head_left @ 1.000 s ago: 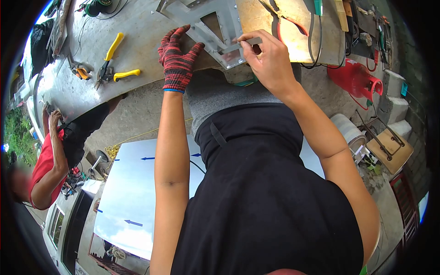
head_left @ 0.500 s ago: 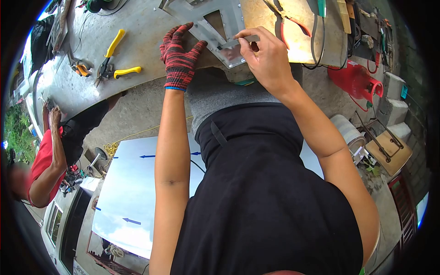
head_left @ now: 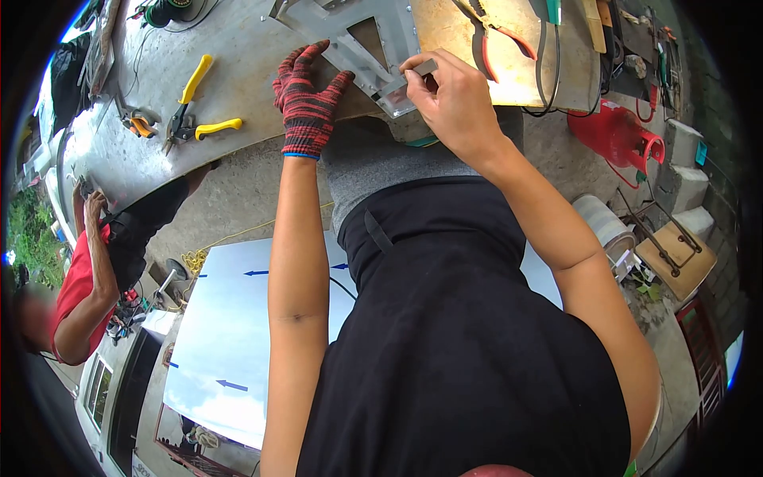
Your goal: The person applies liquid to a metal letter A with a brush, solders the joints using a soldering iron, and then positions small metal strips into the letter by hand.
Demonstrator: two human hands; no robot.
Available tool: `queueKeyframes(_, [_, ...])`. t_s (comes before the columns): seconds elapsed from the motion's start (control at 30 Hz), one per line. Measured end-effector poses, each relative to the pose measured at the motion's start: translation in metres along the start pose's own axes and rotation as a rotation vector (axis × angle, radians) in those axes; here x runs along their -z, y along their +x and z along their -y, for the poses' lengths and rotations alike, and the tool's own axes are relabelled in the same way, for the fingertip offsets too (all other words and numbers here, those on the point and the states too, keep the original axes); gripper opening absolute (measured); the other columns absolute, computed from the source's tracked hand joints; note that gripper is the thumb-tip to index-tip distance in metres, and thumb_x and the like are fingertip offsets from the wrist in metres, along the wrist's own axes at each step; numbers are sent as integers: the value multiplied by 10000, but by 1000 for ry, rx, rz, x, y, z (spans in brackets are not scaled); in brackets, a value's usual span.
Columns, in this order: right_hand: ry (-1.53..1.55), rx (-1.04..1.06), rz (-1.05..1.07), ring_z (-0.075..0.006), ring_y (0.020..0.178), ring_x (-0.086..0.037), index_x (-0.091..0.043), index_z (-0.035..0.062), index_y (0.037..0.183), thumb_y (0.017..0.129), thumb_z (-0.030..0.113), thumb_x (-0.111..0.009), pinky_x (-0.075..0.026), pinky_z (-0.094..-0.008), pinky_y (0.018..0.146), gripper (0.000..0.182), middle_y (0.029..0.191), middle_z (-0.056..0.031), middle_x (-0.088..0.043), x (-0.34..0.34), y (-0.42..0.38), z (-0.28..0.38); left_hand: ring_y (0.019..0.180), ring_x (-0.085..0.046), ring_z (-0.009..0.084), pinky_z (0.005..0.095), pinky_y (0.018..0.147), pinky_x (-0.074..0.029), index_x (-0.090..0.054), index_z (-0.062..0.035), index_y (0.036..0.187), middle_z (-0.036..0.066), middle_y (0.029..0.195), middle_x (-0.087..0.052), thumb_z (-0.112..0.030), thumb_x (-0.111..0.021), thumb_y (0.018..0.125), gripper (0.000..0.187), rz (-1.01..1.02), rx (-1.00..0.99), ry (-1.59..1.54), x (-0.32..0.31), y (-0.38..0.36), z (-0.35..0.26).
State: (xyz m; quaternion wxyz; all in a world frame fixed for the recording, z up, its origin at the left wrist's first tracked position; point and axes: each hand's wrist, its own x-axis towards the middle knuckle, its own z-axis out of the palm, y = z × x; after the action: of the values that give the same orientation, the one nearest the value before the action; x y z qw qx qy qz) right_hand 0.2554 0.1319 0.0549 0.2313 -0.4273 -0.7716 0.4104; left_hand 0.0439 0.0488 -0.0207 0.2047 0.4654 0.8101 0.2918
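In the head view, the metal frame lies on the tabletop at 12 o'clock, its narrow end toward the person. The gloved left hand, at 11 o'clock, has its fingers spread and holds nothing; the thumb is at the frame's edge, probably for steadying it, but I cannot tell if it presses. At 1 o'clock, the fingers of the bare right hand pinch a thin metal strip, slanted over the narrow end, perhaps for finer control. Pliers at 1 o'clock and yellow-handled snips at 10 o'clock seem placed for easy reach. Blue arrows mark the shiny panel at 8 o'clock; I can read no brand or word.
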Motion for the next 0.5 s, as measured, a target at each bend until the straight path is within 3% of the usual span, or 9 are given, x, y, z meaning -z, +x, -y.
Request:
queueKeyframes(0.23, [34,59,-32,-327,767,-697,-700,-29,931,902,48,-681,-555,-404,724,85,853,-171,-685,-5,11,-3,1196,-561,290,439,1045,-486,-663,-230,1368,107,1367,-569,-227,-906,755,659,-4,1,18,-1,0,2])
queueKeyframes(0.33, [29,54,14,-328,755,-692,-700,-31,938,902,47,-679,-550,-409,714,89,852,-173,-683,-3,10,-7,1251,-550,318,477,1089,-446,-664,-286,1349,98,1381,-571,-303,-921,721,678,-3,9,-45,-2,1,5])
queueKeyframes(0.5, [20,-7,-17,-296,669,-668,-699,-32,942,900,45,-679,-535,-392,667,89,807,-168,-673,12,12,8,1244,-553,319,476,1088,-444,-666,-286,1348,96,1378,-573,-306,-919,721,676,-1,7,-41,-3,2,7])
